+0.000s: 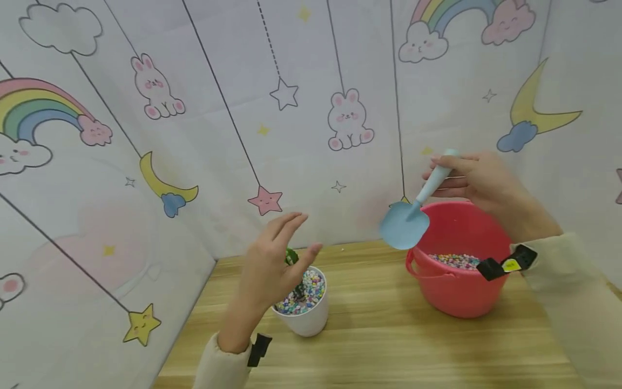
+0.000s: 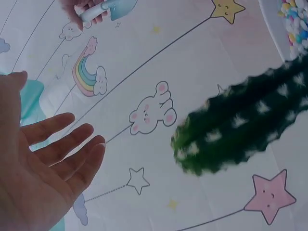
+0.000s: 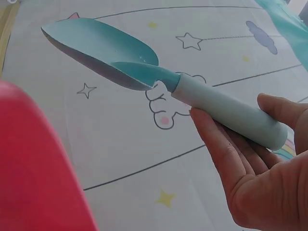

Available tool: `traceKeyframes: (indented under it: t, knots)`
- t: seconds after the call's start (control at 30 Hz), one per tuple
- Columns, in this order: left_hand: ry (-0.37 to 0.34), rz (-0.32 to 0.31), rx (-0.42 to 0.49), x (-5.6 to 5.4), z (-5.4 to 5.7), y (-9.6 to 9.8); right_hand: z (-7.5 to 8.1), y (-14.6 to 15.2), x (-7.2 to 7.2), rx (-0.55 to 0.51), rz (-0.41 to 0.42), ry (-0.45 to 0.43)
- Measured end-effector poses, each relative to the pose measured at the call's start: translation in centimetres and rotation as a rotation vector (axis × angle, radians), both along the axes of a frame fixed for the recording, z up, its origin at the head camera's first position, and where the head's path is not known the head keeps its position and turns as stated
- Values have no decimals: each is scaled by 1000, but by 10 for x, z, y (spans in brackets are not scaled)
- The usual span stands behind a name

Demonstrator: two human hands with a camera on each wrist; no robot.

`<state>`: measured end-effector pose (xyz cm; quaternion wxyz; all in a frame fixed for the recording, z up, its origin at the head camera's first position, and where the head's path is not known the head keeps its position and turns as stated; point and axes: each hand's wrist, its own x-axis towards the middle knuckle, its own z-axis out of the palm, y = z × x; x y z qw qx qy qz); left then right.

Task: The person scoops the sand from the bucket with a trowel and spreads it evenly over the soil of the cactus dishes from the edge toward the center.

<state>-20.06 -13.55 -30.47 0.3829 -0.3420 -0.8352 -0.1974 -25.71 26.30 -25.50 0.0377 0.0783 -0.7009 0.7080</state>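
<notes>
My right hand (image 1: 491,181) grips a light blue hand trowel (image 3: 103,50) by its pale handle, thumb on one side and fingers on the other. The trowel's scoop hangs downward beside the left rim of a red bucket (image 1: 459,294), above the table. No pebbles show on the scoop in the right wrist view. My left hand (image 1: 269,265) hovers near a white pot (image 1: 308,324), fingers extended and thumb apart, holding nothing. A green cactus (image 2: 240,120) stands in the pot among colourful pebbles (image 1: 316,283); in the head view the hand hides most of it.
More colourful pebbles (image 1: 454,261) lie inside the bucket, whose red handle (image 1: 412,265) hangs at its left side. Pot and bucket stand on a wood-grain table (image 1: 369,346). A white printed cloth (image 1: 311,162) with rabbits, stars and rainbows hangs behind and to the left.
</notes>
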Motion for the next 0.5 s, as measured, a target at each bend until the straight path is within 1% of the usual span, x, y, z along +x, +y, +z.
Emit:
traceKeyframes:
  t: [0.13,0.27,0.33,0.4,0.5]
  knots:
    - [-117,4,-111,-7,-2,22,0,17,4,53,-52,14]
    - [-191,10,-208,-16,-2,45,2,30,6,109,-123,54]
    - [-227,11,-250,-22,-2,57,3,36,6,164,-165,76]
    - [-266,13,-303,-27,-2,69,3,41,5,243,-211,84]
    - [-332,36,-395,-34,-3,87,3,46,2,341,-261,81]
